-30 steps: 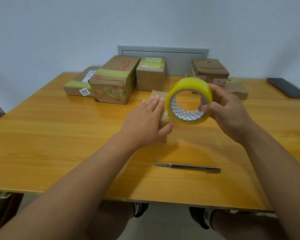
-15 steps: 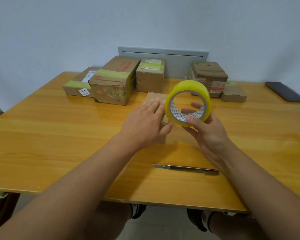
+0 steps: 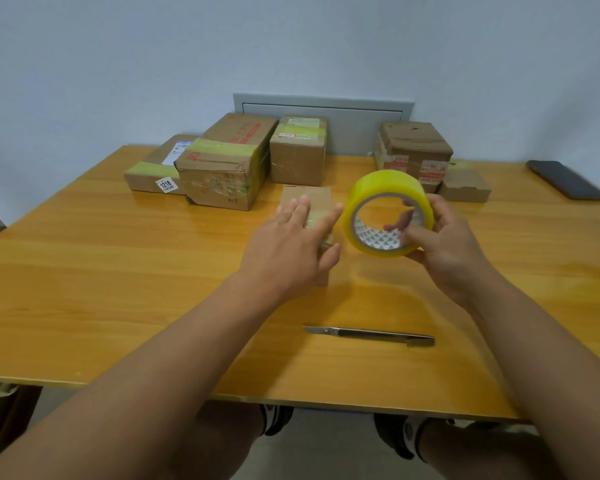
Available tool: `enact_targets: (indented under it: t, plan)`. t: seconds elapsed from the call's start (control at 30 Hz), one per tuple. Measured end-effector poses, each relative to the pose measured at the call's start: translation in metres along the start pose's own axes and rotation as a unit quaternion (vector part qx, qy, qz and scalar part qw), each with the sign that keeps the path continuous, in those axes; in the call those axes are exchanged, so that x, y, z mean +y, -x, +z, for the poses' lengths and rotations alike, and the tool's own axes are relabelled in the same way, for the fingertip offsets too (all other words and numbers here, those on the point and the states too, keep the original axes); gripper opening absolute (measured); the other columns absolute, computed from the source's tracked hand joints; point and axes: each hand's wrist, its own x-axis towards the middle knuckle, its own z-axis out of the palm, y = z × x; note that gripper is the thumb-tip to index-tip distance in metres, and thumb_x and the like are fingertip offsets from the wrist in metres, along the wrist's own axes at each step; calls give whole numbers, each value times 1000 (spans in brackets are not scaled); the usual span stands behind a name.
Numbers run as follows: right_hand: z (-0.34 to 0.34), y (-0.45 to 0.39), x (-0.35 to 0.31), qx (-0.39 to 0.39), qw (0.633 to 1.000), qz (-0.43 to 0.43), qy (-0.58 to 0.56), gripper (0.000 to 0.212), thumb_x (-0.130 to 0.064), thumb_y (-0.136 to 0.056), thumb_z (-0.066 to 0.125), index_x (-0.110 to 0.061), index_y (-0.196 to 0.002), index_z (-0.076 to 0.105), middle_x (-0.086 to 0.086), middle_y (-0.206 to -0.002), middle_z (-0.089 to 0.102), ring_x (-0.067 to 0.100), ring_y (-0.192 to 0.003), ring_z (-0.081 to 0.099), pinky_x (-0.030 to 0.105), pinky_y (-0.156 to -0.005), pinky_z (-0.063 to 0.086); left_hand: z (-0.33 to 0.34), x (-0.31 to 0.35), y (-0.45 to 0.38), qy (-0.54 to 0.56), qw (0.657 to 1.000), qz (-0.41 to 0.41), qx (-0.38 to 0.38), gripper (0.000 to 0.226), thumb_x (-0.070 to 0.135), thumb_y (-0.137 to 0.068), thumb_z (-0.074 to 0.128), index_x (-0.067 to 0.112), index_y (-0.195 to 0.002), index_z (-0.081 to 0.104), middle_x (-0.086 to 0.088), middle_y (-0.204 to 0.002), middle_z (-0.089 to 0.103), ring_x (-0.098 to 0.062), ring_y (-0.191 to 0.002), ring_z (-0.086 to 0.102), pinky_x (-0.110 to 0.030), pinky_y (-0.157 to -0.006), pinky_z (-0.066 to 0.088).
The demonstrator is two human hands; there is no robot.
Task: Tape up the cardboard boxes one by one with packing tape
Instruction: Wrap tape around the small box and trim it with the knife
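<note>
- The wooden table is carrying everything, with the person's two forearms reaching in over its near edge.
- A group of cardboard boxes is sitting along the far side near the wall, several showing yellowish tape; a second stack of two boxes is standing to the right, with a flat box just beside it.
- The small cardboard box is sitting at the table's middle, just in front of the far group.
- The left hand is lying flat on top of that small box, fingers straight and spread a little, thumb resting against its right side (pressing, not gripping).
- The right hand is holding the roll of yellow packing tape upright above the table, just right of the small box, with fingers curling into the core and the thumb on the near rim.
- A utility knife is lying nearer the front edge, blade pointing left.
- A dark phone is resting at the far right.
</note>
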Motion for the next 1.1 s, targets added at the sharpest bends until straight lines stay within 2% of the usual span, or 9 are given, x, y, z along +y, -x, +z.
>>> enact_targets:
  t: [0.17,0.27,0.4,0.5,0.63,0.7,0.8,1.0,1.1]
  plan:
    - [6,0,9,8,999,-2,32,40,10,-81,55,-21,-105,61,-3,-85,67,26,-102,67,43,-77,60,7,-4,1,6,999,21,28,65,59,-98,36,33,-156,18,-10,-164,12,-30,-151,9,-40,-121,11]
    - [8,1,9,18,999,-5,34,40,10,-81,55,-19,-108,63,0,-87,68,30,-103,66,44,-80,58,8,-9,0,-7,999,44,-1,85,69,-89,48,33,-156,11,-3,-166,5,-29,-152,2,-40,-122,6]
    - [10,3,3,14,999,-21,33,51,5,-85,60,-26,-125,61,-5,-84,64,26,-100,66,39,-79,60,6,-17,0,27,999,35,2,86,68,-90,48,34,-157,6,2,-166,7,-25,-152,6,-38,-121,11]
    - [19,6,-2,-3,999,-37,3,45,-4,-84,70,-26,-122,62,0,-93,66,22,-99,67,33,-79,59,7,-31,6,127,991,3,32,84,66,-89,51,34,-157,13,3,-164,14,-23,-151,11,-42,-119,22]
    - [48,12,-1,-51,997,-54,31,40,-16,-83,76,-25,-118,60,4,-106,68,13,-98,67,28,-82,57,13,-53,19,343,936,-31,74,78,63,-87,58,40,-154,23,13,-154,38,-12,-135,45,-38,-98,51]
    - [60,13,0,-49,997,-56,32,40,-19,-82,77,-21,-116,57,2,-109,67,10,-98,66,29,-84,57,15,-55,26,412,906,-53,87,73,56,-89,60,42,-151,24,19,-143,48,0,-121,54,-27,-91,52]
    - [68,12,2,-44,996,-60,38,43,-21,-80,78,-29,-112,52,-2,-112,66,8,-102,64,25,-84,56,18,-54,28,433,894,-66,93,63,60,-88,53,45,-143,25,37,-123,46,-1,-110,59,-33,-93,52]
    - [77,10,5,-46,997,-61,18,56,-18,-80,79,-40,-118,44,-4,-117,65,9,-109,63,26,-86,55,26,-60,21,501,861,-72,50,49,64,-87,51,57,-128,25,9,-150,40,-8,-127,51,-44,-106,45]
    - [81,8,3,-26,997,-67,22,56,-16,-81,78,-34,-122,45,-3,-116,65,8,-108,63,23,-83,54,30,-57,21,456,880,-77,112,57,46,-96,55,29,-145,33,3,-155,36,-9,-137,40,-18,-110,34]
